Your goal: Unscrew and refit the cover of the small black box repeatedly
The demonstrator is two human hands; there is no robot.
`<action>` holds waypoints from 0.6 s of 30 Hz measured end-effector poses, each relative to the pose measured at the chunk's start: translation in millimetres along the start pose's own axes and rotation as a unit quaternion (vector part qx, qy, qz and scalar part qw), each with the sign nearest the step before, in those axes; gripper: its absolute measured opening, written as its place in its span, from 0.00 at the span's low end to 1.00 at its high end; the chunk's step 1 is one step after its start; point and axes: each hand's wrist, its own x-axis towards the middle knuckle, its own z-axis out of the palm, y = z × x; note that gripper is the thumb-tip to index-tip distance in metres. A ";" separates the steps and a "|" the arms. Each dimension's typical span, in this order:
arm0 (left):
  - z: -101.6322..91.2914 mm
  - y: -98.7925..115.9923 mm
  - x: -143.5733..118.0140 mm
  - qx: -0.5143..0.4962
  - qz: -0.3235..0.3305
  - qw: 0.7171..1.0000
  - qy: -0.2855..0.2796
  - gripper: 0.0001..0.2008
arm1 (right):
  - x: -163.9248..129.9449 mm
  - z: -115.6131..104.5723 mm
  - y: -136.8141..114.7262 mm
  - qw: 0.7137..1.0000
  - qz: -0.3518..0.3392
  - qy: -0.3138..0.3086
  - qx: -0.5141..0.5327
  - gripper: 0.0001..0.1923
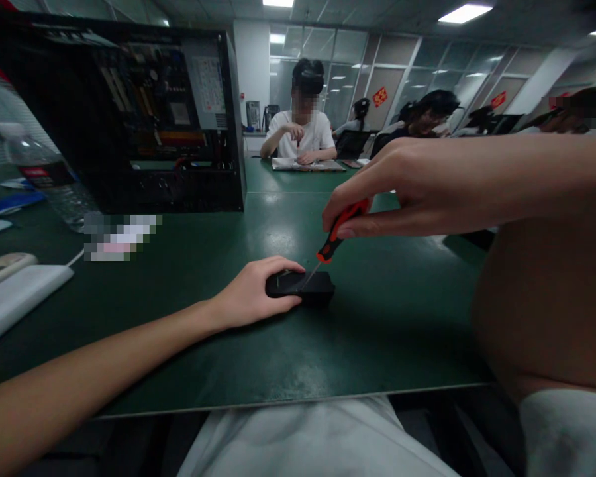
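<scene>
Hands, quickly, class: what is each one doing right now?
Left hand: closed around the small black device, holding it on the green table.
Right hand: closed on the orange-handled screwdriver, tip on the device.

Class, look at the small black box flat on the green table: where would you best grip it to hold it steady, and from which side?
Probably by its left end and long side edges, coming from the left, as the left hand does. The black box lies flat and low, and the screwdriver in the right hand comes down from the upper right, so the top must stay bare.
</scene>
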 end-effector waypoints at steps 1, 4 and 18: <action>0.0 -0.1 -0.1 0.001 0.003 1.000 0.000 0.18 | -0.1 -0.4 0.2 1.000 -0.005 -0.006 -0.015 0.17; 0.0 -0.7 -1.0 0.004 0.020 1.000 0.012 0.18 | 0.2 -1.9 1.9 0.997 -0.023 -0.044 -0.057 0.20; 2.4 0.7 -1.9 -0.002 0.077 0.997 0.031 0.13 | 6.8 2.0 7.3 0.999 -0.020 -0.032 -0.021 0.14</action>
